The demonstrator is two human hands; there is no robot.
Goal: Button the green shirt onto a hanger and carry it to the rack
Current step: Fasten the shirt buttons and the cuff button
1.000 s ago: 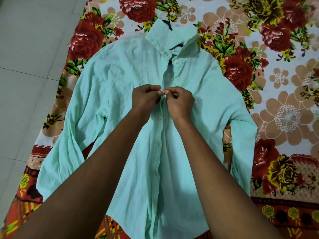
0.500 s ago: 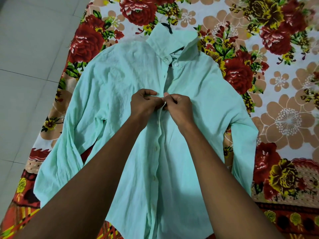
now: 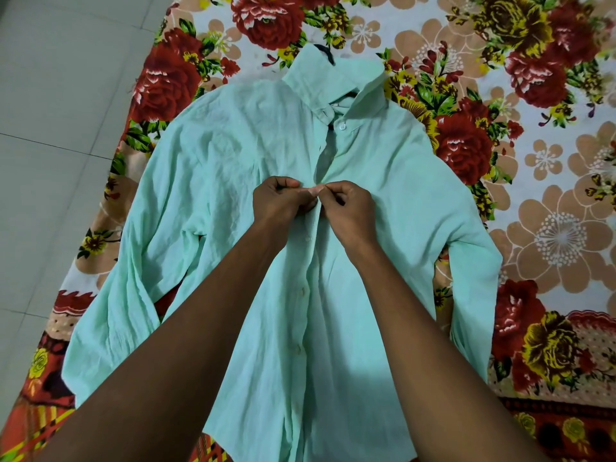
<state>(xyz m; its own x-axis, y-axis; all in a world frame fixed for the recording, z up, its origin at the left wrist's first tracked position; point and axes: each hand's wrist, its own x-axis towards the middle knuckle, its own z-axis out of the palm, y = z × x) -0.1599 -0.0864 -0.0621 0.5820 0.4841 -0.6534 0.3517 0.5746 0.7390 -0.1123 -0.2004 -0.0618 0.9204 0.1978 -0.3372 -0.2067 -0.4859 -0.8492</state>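
The green shirt (image 3: 393,181) lies flat on the flowered bedsheet (image 3: 550,228); the left hand (image 3: 278,203) and right hand (image 3: 350,210) have slid slightly down its front opening, both pinching the edges together; buttoning continues, top button undone.

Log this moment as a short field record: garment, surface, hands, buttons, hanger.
garment: pale green long-sleeved cotton shirt, lying front up, sleeves spread
surface: floral bedsheet with red roses, beside grey tiled floor
left hand: pinches the placket at chest height
right hand: pinches the opposite placket edge
buttons: white collar button visible; placket gapes between it and the hands
hanger: dark hook peeks above collar
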